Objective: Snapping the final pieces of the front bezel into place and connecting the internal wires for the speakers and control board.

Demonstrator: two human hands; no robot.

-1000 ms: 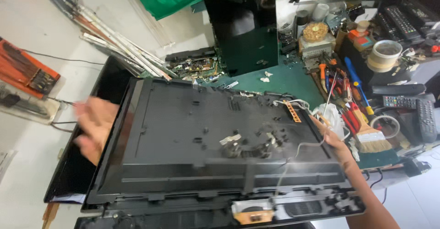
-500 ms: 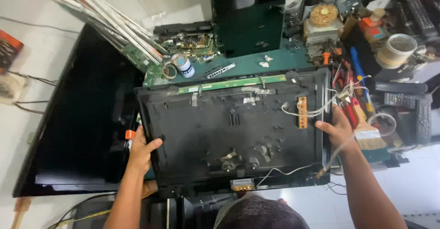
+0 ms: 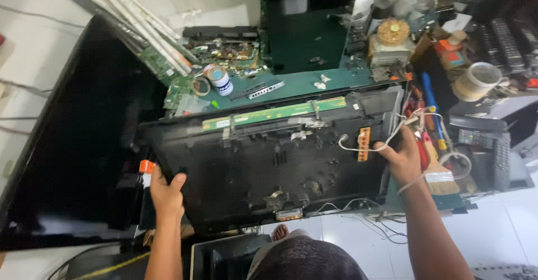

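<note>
A large black television chassis panel (image 3: pixel 269 162), with a green circuit strip (image 3: pixel 274 113) along its far edge and white wires (image 3: pixel 386 134) at its right end, is held up in front of me. My left hand (image 3: pixel 166 193) grips its left edge, thumb on top. My right hand (image 3: pixel 402 155) grips its right edge beside a small orange connector strip (image 3: pixel 364 143). A second black panel (image 3: pixel 73 140) lies flat to the left, partly under the held one.
The green workbench (image 3: pixel 302 81) holds circuit boards (image 3: pixel 235 53), a small tin (image 3: pixel 218 79), a bundle of long metal strips (image 3: pixel 134 17), screwdrivers (image 3: pixel 431 109), a brush (image 3: pixel 440 176), a tape roll (image 3: pixel 476 81) and remote controls (image 3: pixel 499 157). White tiled floor (image 3: pixel 347 235) and a foot lie below.
The camera has risen and tilted downward. The chassis panel has been lifted off the lower black panel and pulled toward me; both hands now grip its two side edges.
</note>
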